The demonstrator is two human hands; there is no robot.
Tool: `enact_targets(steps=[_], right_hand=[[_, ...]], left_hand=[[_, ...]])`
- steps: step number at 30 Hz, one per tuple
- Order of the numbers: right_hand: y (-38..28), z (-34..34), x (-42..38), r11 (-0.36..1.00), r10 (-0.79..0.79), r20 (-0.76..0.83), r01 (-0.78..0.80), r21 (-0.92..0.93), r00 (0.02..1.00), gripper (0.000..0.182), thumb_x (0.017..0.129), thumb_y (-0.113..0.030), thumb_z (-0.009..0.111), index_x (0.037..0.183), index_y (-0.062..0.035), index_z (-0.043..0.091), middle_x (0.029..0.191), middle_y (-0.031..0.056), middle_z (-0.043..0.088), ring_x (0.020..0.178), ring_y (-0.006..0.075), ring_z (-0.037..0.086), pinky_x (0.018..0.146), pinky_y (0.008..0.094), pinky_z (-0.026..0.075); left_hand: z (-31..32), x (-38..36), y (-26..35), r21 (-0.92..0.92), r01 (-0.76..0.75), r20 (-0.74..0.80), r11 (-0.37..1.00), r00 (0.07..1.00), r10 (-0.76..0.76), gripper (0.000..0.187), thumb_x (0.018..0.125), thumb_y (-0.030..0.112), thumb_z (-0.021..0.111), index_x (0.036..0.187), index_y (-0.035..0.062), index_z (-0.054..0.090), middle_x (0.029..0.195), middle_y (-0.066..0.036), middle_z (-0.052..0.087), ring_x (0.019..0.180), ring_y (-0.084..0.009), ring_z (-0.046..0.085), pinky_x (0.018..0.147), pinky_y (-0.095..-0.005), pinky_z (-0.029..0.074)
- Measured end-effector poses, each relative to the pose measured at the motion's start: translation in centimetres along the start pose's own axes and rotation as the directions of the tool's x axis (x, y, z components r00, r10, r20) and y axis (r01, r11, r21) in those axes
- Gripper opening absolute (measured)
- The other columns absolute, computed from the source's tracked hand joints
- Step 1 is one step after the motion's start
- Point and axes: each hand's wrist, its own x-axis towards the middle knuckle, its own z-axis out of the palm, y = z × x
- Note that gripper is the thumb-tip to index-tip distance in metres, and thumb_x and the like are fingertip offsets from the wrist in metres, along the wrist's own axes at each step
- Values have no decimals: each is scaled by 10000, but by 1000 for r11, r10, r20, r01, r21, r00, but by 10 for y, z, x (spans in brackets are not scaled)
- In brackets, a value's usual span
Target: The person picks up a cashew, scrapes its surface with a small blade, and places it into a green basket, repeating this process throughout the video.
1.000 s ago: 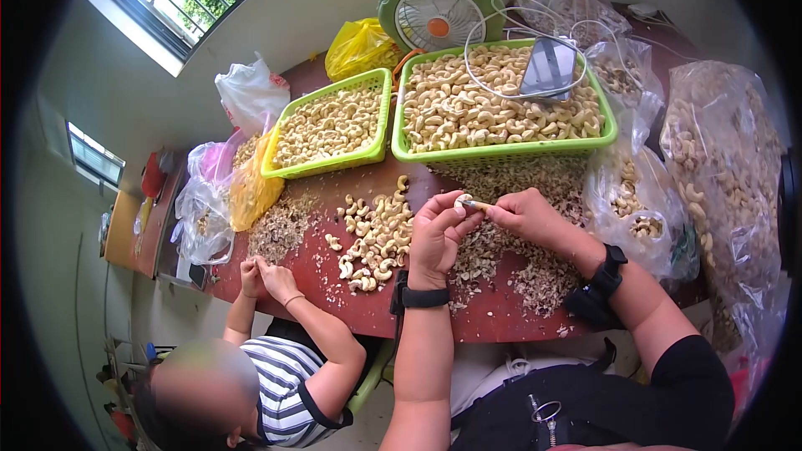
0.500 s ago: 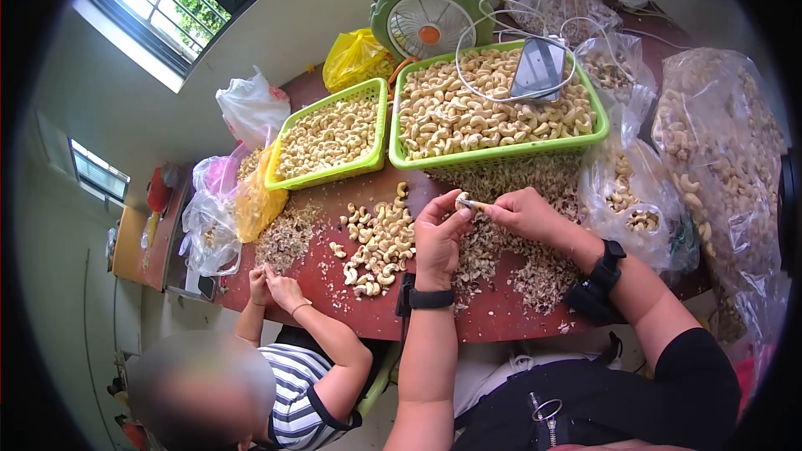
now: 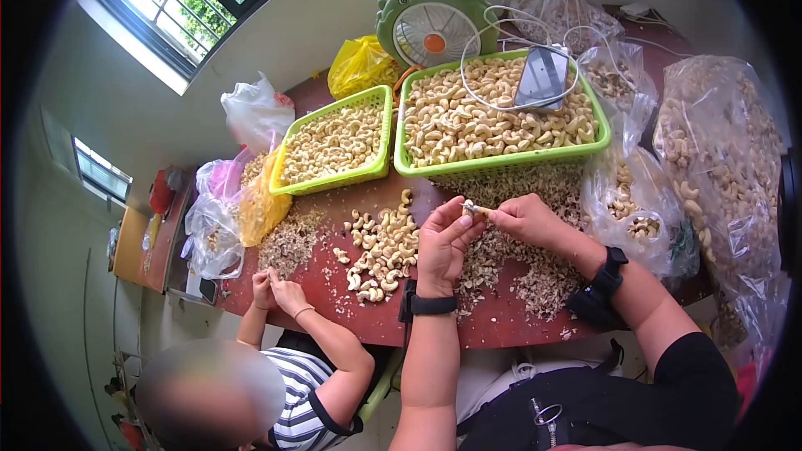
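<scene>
My left hand (image 3: 443,246) pinches a cashew (image 3: 467,210) between thumb and fingertips, above the red table. My right hand (image 3: 531,222) is closed around the tan handle of a small peeling knife (image 3: 481,210), and its tip meets the cashew. Below and left of my left hand lies a loose pile of cashews (image 3: 386,250). Under my right hand spreads a heap of flaky skins (image 3: 543,280).
Two green baskets, a smaller one (image 3: 288,186) and a larger one (image 3: 501,159), hold cashews; a phone (image 3: 541,77) lies on the larger. Plastic bags (image 3: 718,142) line the right side. A green fan (image 3: 434,25) stands behind. Another person's hands (image 3: 280,291) work at left.
The whole view has shifted slightly down and to the right. My left fingers have changed their hold around the cashew, and the knife tip shows more plainly against it.
</scene>
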Motion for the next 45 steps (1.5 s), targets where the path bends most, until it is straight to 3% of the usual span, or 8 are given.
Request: enact_targets(steps=[10,24,36,45], right_hand=[[-11,-1,-2,993,49,55,-54,102,997,373,827,-321,517,617,-18,573,483,-17,462,450,42,401,404,210,322],[-13,2,-3,986,59,97,-73,148,994,359,832,-314,518,639,-16,571,490,-26,452,451,38,397,404,207,323],[-11,3,-2,981,59,97,-75,176,994,351,830,-307,518,630,-22,560,492,-25,450,455,36,397,405,205,324],[-8,-1,-1,998,5,35,-7,64,999,332,819,-301,523,660,-17,586,489,-18,463,456,43,393,409,222,325]], left_hand=[[0,-1,3,-36,-10,72,999,997,13,283,756,-66,529,1032,-8,504,946,-137,573,870,-250,582,781,-367,505],[-5,1,0,-88,-33,4,996,999,33,206,768,-33,543,972,-11,532,902,-138,586,852,-257,587,739,-384,526],[-1,0,-2,-89,-59,-10,994,998,59,220,793,-3,526,1012,-17,522,950,-134,575,880,-253,573,769,-395,505],[3,0,-6,-51,-101,-1,994,995,101,185,799,-5,512,983,-15,530,973,-152,567,877,-246,576,755,-376,512]])
